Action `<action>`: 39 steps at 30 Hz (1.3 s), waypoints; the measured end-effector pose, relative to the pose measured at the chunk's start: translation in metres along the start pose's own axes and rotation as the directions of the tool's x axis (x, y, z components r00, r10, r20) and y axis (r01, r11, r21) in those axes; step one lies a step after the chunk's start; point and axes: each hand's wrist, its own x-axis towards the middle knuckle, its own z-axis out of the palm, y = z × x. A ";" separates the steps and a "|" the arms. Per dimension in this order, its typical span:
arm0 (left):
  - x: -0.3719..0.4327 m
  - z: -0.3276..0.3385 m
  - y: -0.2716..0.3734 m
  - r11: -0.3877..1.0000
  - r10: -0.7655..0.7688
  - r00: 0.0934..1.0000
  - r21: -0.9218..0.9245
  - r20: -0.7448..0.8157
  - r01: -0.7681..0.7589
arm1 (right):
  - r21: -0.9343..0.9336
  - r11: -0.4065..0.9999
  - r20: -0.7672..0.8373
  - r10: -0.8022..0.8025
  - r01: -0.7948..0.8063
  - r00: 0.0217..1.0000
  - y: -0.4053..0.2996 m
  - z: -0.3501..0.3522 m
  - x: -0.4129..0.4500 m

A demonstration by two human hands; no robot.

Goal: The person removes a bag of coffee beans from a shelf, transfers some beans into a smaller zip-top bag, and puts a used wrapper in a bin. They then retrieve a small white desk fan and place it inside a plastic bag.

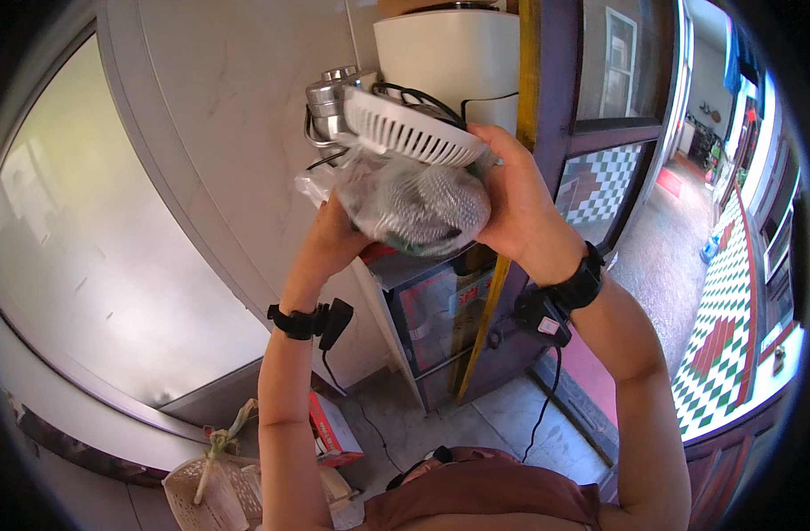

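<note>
A clear plastic bag [415, 206] holds rounded contents with a grey, net-like texture that I cannot identify. My left hand [342, 222] grips its lower left side. My right hand [521, 206] cups the right side, the thumb up at the end of a white slotted plastic basket [411, 133]. This basket is tilted and lies against the top of the bag, slightly blurred. Both are raised above a small cabinet with a dark glass front [438, 318]. The fingertips of both hands are hidden behind the bag.
Behind stand a stainless steel food carrier [328, 103] and a white appliance [448, 56] with a black cord. At right is an open door with glass panes [611, 179]. A red box [335, 431] and a beige plastic basket [209, 494] stand on the floor. Cables hang from both wrists.
</note>
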 end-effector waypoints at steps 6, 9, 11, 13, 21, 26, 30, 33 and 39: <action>-0.005 -0.008 -0.006 0.983 -0.184 0.983 -0.013 -0.013 0.184 | -0.050 0.999 -0.106 -0.018 0.013 0.994 0.004 -0.023 0.029; -0.012 -0.012 -0.004 0.950 -0.196 0.981 0.252 0.013 0.186 | -0.115 0.992 -0.132 -0.068 0.053 0.989 0.012 -0.030 0.040; -0.011 -0.005 -0.003 0.970 -0.207 0.976 0.148 0.073 0.195 | -0.297 0.955 -0.329 -0.097 -0.005 0.939 0.007 -0.041 0.053; -0.014 0.002 -0.009 0.976 -0.212 0.977 0.063 0.037 0.209 | -0.306 0.952 -0.297 -0.095 -0.001 0.950 0.006 -0.044 0.055; -0.035 0.009 -0.001 0.958 -0.217 0.976 0.198 0.028 0.207 | -0.672 0.723 -0.062 -0.270 0.160 0.961 -0.002 -0.001 -0.016; -0.032 -0.007 -0.005 0.986 -0.163 0.966 -0.008 0.202 0.168 | -0.886 0.212 0.261 -0.508 0.413 0.821 -0.025 0.028 -0.037; -0.033 -0.012 -0.007 0.996 -0.083 0.963 0.056 0.255 0.071 | -0.874 -0.116 0.477 -0.388 0.471 0.789 -0.073 0.098 -0.041; -0.029 -0.015 -0.006 0.997 -0.066 0.963 0.051 0.260 0.054 | -0.799 -0.383 0.597 -0.411 0.464 0.689 -0.096 0.111 0.012; -0.028 -0.034 -0.022 0.996 -0.091 0.966 0.015 0.241 0.090 | -0.704 -0.680 0.643 -0.488 0.205 0.590 -0.140 0.131 0.101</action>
